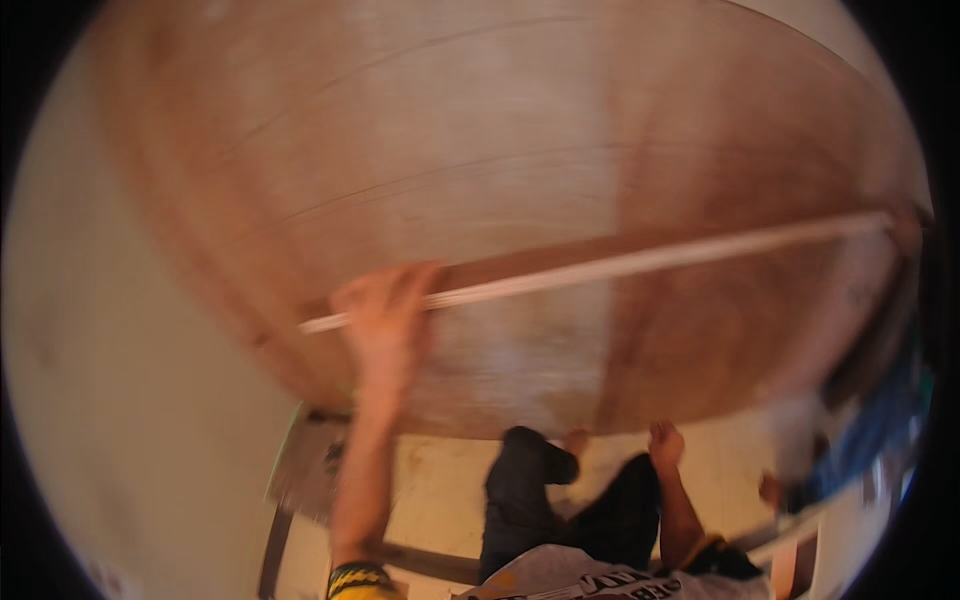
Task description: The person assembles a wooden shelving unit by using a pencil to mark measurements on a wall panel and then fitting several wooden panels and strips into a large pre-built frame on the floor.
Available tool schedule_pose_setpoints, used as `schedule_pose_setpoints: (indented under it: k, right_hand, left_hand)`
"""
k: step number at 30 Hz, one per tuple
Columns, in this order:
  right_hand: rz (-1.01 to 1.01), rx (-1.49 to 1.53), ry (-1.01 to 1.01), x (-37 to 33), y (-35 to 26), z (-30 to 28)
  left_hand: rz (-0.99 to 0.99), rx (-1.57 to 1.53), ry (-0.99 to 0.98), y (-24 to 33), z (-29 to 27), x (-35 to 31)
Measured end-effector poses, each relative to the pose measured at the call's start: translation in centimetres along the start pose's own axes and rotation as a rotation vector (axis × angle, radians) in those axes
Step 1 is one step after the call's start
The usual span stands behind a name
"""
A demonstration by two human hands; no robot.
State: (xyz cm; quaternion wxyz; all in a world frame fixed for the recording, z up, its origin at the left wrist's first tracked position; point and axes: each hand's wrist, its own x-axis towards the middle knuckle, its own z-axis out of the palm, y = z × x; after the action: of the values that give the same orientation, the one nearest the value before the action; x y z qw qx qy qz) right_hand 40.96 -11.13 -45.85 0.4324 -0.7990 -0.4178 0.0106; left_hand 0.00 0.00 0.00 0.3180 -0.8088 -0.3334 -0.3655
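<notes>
At the far left of the frame, a smooth beige surface point(110, 330) is seen beside a large brown wooden panel point(480, 120), by which the upper and middle frame is filled. Left of centre, a long, thin, pale wooden strip point(640, 262) is grasped near its left end by the left hand point(385, 315), its fingers wrapped over the edge. The strip is slanted across the panel, its right end raised toward the right rim. Below centre, dark trousers point(515, 500) are seen. Just right of them, the right hand point(667, 445) is held apart from the strip, its fingers seemingly curled; whether anything is gripped cannot be told. At the lower right, a blurred person in blue clothing point(870, 425) is partly shown.
</notes>
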Motion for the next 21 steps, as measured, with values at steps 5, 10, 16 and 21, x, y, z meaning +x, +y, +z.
schedule_pose_setpoints:
  k: [5,10,16,21]
  right_hand:
    - [-0.031,0.052,0.356,10.6,-7.1,-12.4]
    - [-0.172,0.166,0.57,13.9,-8.8,-17.5]
    - [-0.426,0.267,0.623,22.1,-21.4,-24.7]
    - [-0.663,0.367,0.655,26.2,-25.6,-24.1]
  left_hand:
    - [-0.035,-0.005,0.14,-4.3,3.1,10.0]
    - [0.079,0.008,0.249,-2.8,10.7,4.3]
    - [0.063,0.117,0.321,-7.2,13.4,9.6]
    - [0.131,0.147,0.437,-8.2,13.8,9.1]
